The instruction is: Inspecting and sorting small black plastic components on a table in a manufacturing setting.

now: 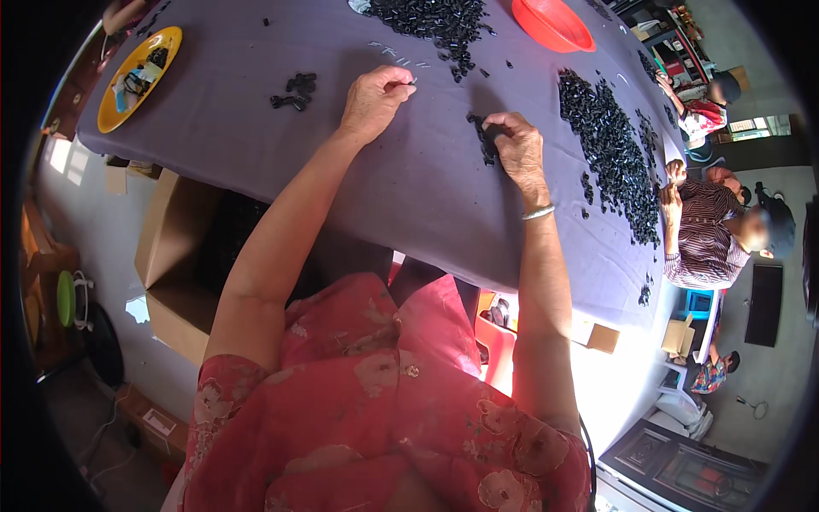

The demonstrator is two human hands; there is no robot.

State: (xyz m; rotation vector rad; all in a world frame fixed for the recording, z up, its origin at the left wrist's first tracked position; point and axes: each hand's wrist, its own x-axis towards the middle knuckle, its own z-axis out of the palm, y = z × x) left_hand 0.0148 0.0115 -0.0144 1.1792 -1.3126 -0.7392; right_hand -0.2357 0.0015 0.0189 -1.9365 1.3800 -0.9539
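Above the grey-purple cloth, my left hand [374, 102] pinches a small thin pale piece [415, 81] between thumb and forefinger. Just beyond it on the cloth lie several slim whitish pins [403, 62] in a loose row. My right hand [519, 147], with a bracelet on its wrist, is closed, thumb and fingertips together beside a little cluster of small black parts [487, 152]. Whether a part is between those fingertips is hidden. Another small group of black parts [299, 90] lies to the left of my left hand.
Large heaps of black parts [610, 154] cover the table's right side and far middle. A red basin [553, 24] stands at the far right, a yellow plate [107, 116] at the left. An open cardboard box [162, 226] sits below the table edge. Other people work along the right side.
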